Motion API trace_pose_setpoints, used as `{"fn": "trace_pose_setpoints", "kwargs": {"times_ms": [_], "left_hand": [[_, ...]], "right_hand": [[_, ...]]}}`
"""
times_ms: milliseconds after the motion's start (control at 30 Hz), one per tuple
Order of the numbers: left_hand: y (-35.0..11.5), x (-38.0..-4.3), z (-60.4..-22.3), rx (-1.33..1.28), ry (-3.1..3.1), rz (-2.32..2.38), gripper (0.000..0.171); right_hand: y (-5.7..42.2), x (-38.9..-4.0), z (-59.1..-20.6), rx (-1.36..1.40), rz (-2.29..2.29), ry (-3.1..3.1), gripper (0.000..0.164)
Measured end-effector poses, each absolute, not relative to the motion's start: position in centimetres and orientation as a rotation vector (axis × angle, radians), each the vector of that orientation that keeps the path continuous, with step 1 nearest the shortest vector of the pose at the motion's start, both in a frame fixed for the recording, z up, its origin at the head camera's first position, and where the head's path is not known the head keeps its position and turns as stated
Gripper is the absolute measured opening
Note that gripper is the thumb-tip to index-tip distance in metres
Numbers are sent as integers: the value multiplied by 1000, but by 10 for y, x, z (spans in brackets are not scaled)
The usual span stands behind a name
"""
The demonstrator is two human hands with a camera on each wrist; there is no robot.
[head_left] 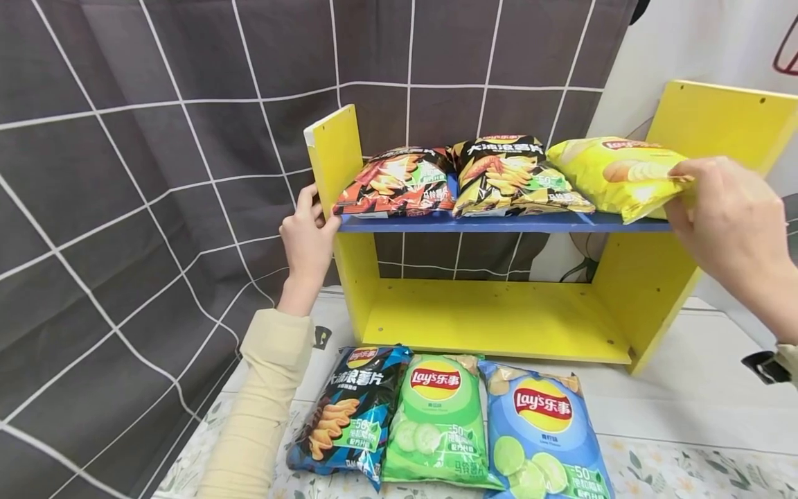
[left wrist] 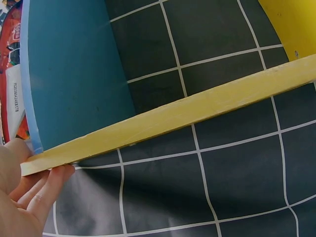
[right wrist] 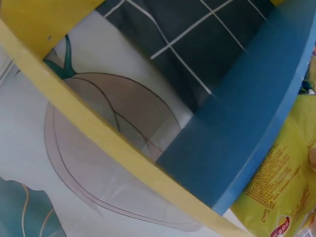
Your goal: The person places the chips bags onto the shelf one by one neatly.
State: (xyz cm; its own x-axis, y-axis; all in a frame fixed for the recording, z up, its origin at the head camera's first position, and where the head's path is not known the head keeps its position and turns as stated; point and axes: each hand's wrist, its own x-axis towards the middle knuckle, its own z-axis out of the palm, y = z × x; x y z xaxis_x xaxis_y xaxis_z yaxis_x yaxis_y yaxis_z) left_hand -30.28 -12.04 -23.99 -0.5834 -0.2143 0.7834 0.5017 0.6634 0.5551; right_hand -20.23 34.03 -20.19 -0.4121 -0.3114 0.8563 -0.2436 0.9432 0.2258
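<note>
My left hand [head_left: 307,239] holds the left side panel [head_left: 337,156] of a yellow shelf, by the blue board. In the left wrist view the thumb lies on one face of that panel and the fingers on the other. At the right end of the blue board [head_left: 517,223], my right hand [head_left: 732,208] pinches the end of a yellow bag of potato chips [head_left: 614,173], which is tilted and overhangs the board's front edge. The right wrist view shows the back of the yellow bag [right wrist: 269,185]; most of the hand is outside it.
On the blue board lie a red chip bag [head_left: 402,184] and a black-and-gold chip bag [head_left: 511,177]. Before the shelf's yellow bottom board [head_left: 492,315] lie a black-and-blue bag [head_left: 349,416], a green bag [head_left: 436,423] and a light-blue bag [head_left: 545,436]. A dark checked curtain [head_left: 156,208] hangs behind.
</note>
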Motion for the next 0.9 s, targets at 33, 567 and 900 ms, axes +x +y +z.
{"fn": "trace_pose_setpoints", "kwargs": {"times_ms": [33, 567, 900], "left_hand": [[-120, -302, -240, -224, -1969, -991, 43], [-121, -303, -241, -212, -1983, -983, 43], [-121, -302, -240, -210, -1990, -978, 42]], "right_hand": [[341, -203, -203, 406, -81, -2010, 36], [345, -219, -218, 408, -13, -1928, 25], [347, -223, -217, 460, -140, -1992, 36]]}}
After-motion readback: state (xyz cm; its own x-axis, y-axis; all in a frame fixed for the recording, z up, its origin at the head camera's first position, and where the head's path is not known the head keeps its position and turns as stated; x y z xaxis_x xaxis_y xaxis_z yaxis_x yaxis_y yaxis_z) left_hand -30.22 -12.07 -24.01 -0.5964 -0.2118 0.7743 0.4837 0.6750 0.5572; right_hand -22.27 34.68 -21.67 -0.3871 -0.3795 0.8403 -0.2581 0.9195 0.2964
